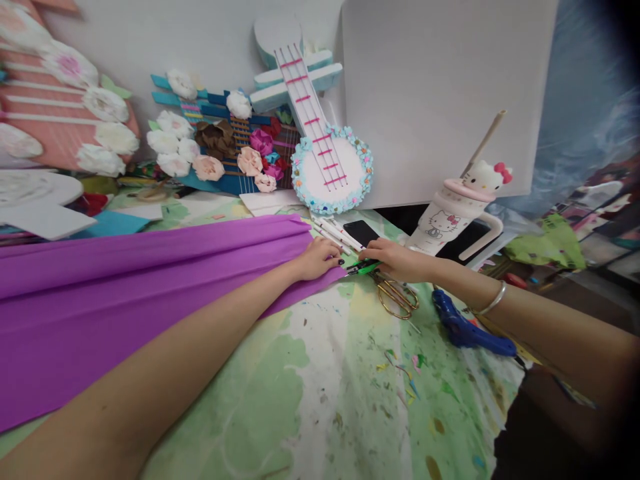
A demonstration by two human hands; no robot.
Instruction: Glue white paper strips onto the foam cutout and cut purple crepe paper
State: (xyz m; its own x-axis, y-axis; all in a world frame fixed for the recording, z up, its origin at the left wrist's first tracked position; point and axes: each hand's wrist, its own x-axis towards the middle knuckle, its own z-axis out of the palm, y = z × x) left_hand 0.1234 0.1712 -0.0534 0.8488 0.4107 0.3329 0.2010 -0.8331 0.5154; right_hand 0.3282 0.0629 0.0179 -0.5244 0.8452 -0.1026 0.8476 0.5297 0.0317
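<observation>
A long folded sheet of purple crepe paper [130, 293] lies across the table from the left edge to the middle. My left hand [319, 257] rests on its right end with the fingers curled down, pressing the paper. My right hand [395, 259] is just to the right, closed round a green-handled tool [364, 268] whose tip points at the paper's edge. I cannot tell whether it is a cutter or a pen. Gold scissors [397, 297] lie under my right wrist.
A blue glue gun [467, 329] lies right of the scissors. A cat-themed cup with a straw [453, 213], a black phone [361, 231] and several pens [334, 233] sit behind my hands. Foam guitar crafts with paper flowers [320, 140] lean on the wall. The tablecloth [320, 387] is paint-stained.
</observation>
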